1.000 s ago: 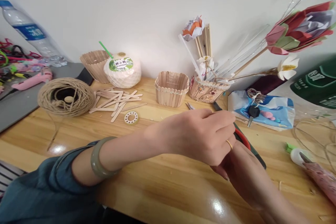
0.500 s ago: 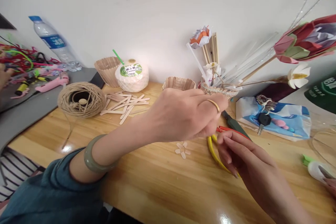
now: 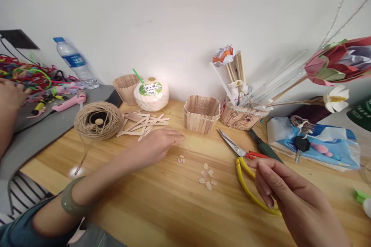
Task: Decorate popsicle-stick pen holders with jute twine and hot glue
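My left hand (image 3: 158, 144), with a ring and a bangle, is low over the table just past the pile of wooden sticks (image 3: 136, 121); its fingers are together and what they hold, if anything, is hidden. Small cut pieces (image 3: 181, 159) lie to its right. Rounded stick ends (image 3: 207, 176) form a flower shape nearer the middle. My right hand (image 3: 278, 185) is raised beside the yellow-handled scissors (image 3: 246, 183), thumb and fingertips pressed together; nothing can be made out between them. The scissors lie on the table with blades slightly apart.
A stick basket (image 3: 202, 115) and a decorated basket (image 3: 242, 117) with paper flowers stand by the wall. Left are a twine ball (image 3: 98, 120), a white coconut (image 3: 152, 94), a bottle (image 3: 75, 63) and another person's hand (image 3: 13, 94). Tissues (image 3: 315, 142) lie right.
My left hand has moved left and down, away from my right hand, uncovering the basket, scissors blades and small cut pieces. The view has shifted slightly. My right hand stays pinched.
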`<state>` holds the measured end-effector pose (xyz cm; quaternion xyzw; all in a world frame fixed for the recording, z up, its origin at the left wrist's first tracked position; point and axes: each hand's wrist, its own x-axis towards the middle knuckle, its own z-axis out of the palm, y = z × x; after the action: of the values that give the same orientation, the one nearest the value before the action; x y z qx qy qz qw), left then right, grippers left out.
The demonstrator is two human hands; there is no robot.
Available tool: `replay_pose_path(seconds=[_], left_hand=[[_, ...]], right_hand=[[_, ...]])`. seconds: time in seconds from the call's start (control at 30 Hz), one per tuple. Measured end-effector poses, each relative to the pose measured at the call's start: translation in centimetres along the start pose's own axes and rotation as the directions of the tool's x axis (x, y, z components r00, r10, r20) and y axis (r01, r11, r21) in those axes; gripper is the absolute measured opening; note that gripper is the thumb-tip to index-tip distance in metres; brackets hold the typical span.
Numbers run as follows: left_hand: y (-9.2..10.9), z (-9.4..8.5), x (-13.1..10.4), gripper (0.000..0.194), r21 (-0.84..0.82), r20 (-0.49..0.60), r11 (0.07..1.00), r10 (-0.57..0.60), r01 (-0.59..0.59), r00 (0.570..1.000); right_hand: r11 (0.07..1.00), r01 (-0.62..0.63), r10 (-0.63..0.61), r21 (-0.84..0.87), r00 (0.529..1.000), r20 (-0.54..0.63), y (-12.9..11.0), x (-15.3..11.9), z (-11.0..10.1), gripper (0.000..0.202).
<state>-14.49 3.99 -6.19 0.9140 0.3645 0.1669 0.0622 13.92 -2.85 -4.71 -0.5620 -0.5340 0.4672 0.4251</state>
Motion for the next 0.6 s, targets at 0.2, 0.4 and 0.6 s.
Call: replay_pose_path(seconds=[0.2,0.4,0.6], left_hand=[[1.6,0.5,-0.8,0.050,-0.069,0.305,0.992,-0.076,0.102,0.949],[2.2,2.3,-0.7,0.068,-0.011,0.490,0.999,-0.033,0.045,0.871],[2.7,2.8,-2.7,0.084,-0.016,0.523,0.996,-0.068,0.090,0.850]], right_hand=[[0.997,-0.072,0.073,-0.020,0.993,0.090,0.9,0.4,-0.4,0.032],[0.983,-0.177,0.184,-0.052,0.963,0.198,2.0,0.6,-0.6,0.034],[0.978,-0.185,0.202,-0.100,0.958,0.201,2.2,0.9,-0.7,0.037]])
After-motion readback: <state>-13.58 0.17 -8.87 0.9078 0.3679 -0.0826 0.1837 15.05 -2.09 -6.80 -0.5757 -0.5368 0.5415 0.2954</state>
